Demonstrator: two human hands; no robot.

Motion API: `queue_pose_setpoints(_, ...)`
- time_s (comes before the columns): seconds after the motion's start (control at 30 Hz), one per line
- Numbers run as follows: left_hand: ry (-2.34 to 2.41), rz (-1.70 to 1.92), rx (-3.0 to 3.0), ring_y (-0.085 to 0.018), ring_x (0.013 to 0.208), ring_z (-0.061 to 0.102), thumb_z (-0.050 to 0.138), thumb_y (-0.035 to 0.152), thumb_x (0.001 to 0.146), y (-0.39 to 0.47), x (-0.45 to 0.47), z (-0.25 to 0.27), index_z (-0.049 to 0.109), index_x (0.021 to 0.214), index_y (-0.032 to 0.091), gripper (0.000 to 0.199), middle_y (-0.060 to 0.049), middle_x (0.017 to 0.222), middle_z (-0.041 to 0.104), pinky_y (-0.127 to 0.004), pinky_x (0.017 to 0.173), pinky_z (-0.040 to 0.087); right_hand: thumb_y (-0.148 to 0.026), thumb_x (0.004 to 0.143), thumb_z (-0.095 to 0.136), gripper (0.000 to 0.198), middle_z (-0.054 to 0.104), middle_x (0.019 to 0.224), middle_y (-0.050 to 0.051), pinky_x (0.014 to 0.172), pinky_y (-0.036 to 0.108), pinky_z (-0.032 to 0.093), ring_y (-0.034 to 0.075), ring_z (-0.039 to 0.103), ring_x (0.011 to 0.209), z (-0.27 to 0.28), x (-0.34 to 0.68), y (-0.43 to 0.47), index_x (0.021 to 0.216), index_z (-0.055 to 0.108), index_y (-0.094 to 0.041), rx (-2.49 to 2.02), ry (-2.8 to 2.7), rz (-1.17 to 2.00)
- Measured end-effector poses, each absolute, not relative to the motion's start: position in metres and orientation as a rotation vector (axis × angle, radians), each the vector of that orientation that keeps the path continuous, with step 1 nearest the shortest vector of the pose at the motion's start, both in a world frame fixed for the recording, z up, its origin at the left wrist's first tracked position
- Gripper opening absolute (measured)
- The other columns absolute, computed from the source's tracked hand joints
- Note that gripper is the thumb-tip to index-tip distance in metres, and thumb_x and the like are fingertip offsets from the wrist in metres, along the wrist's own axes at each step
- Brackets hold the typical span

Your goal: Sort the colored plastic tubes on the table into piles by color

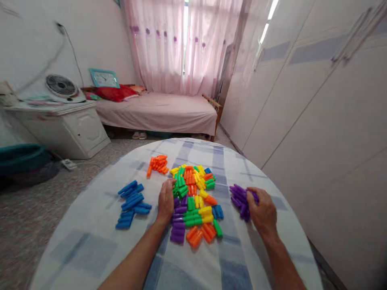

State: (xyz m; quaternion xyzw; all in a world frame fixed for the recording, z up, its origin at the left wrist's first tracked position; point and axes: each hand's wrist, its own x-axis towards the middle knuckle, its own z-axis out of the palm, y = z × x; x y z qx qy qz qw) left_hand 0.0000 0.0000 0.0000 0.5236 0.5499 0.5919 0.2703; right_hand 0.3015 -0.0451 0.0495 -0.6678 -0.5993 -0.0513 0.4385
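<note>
Small, bullet-shaped plastic building pieces lie on the round table, sorted partly by colour. My left hand (166, 201) rests against the left side of a mixed-colour cluster, its fingers loosely extended beside the green pieces (180, 183); nothing shows in its grasp. At the right, my right hand (264, 209) has thumb and fingers closed on purple pieces (240, 197) at the edge of their pile. Between the hands, the cluster holds yellow pieces (206, 214), orange pieces (196, 237) and more purple pieces (177, 233), several lying side by side in rows.
Blue pieces (132, 202) lie left of my left hand, and an orange pile (158, 164) sits farther back. A checked cloth (99, 209) covers the table (193, 141). Beyond are a bed (163, 112), a cabinet (75, 133) with a fan, and a wardrobe (317, 121) at right.
</note>
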Motion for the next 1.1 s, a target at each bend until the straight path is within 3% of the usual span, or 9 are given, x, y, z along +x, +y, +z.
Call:
queue_pose_setpoints(0.13,1.450,1.618,1.407,-0.019,0.102,0.058,0.025,0.045,0.094,0.001,0.000,-0.002,0.060,0.100,0.019,0.044,-0.007,0.103,0.063,-0.038,0.098,0.044,-0.028,0.088,0.049,0.019,0.065,0.101,0.006,0.088,0.037,0.044,0.020,0.058,0.098,0.057,0.238,-0.060,0.099,0.062,-0.021,-1.380,-1.771,0.200)
queue_pose_setpoints(0.27,1.442,1.640,1.376,-0.019,0.103,0.058,0.025,0.043,0.095,0.001,0.001,0.000,0.060,0.099,0.019,0.043,-0.007,0.103,0.063,-0.038,0.097,0.044,-0.020,0.083,0.059,0.020,0.063,0.107,0.003,0.094,0.036,0.038,0.019,0.053,0.104,0.065,0.177,-0.085,0.102,0.060,-0.024,-1.133,-2.152,0.353)
queue_pose_setpoints(0.57,1.465,1.595,1.364,-0.020,0.103,0.058,0.024,0.045,0.094,0.001,0.001,0.002,0.059,0.101,0.018,0.045,-0.008,0.107,0.061,-0.039,0.097,0.044,-0.028,0.072,0.070,0.027,0.061,0.096,0.003,0.091,0.039,0.034,0.022,0.050,0.098,0.032,0.126,-0.099,0.095,0.057,-0.022,-1.213,-2.444,0.116)
queue_pose_setpoints(0.8,1.463,1.588,1.363,-0.021,0.103,0.058,0.024,0.051,0.093,0.002,-0.001,0.001,0.060,0.101,0.018,0.049,-0.008,0.106,0.062,-0.041,0.098,0.043,-0.032,0.075,0.068,0.031,0.061,0.100,0.000,0.092,0.035,0.034,0.019,0.051,0.098,0.054,0.155,-0.095,0.104,0.057,-0.026,-1.177,-2.245,0.239)
queue_pose_setpoints(0.9,1.467,1.582,1.359,-0.021,0.103,0.058,0.023,0.053,0.092,0.002,-0.001,0.001,0.060,0.101,0.018,0.051,-0.008,0.105,0.063,-0.040,0.099,0.042,-0.032,0.083,0.058,0.022,0.062,0.101,0.003,0.090,0.036,0.034,0.020,0.051,0.100,0.064,0.206,-0.077,0.104,0.058,-0.023,-1.392,-1.943,0.060)
queue_pose_setpoints(1.0,1.474,1.567,1.372,-0.021,0.102,0.059,0.023,0.053,0.092,0.002,-0.002,0.001,0.059,0.101,0.018,0.051,-0.008,0.105,0.062,-0.040,0.098,0.043,-0.045,0.084,0.053,0.033,0.064,0.099,0.009,0.084,0.038,0.037,0.025,0.053,0.095,0.060,0.268,-0.057,0.102,0.059,-0.018,-1.710,-1.569,-0.197)
queue_pose_setpoints(1.1,1.488,1.562,1.390,-0.022,0.103,0.058,0.023,0.052,0.092,0.002,-0.002,0.001,0.059,0.100,0.018,0.050,-0.008,0.105,0.062,-0.041,0.099,0.042,-0.054,0.083,0.046,0.043,0.065,0.097,0.011,0.082,0.039,0.038,0.027,0.053,0.093,0.046,0.314,-0.047,0.100,0.060,-0.017,-1.889,-1.361,-0.249)
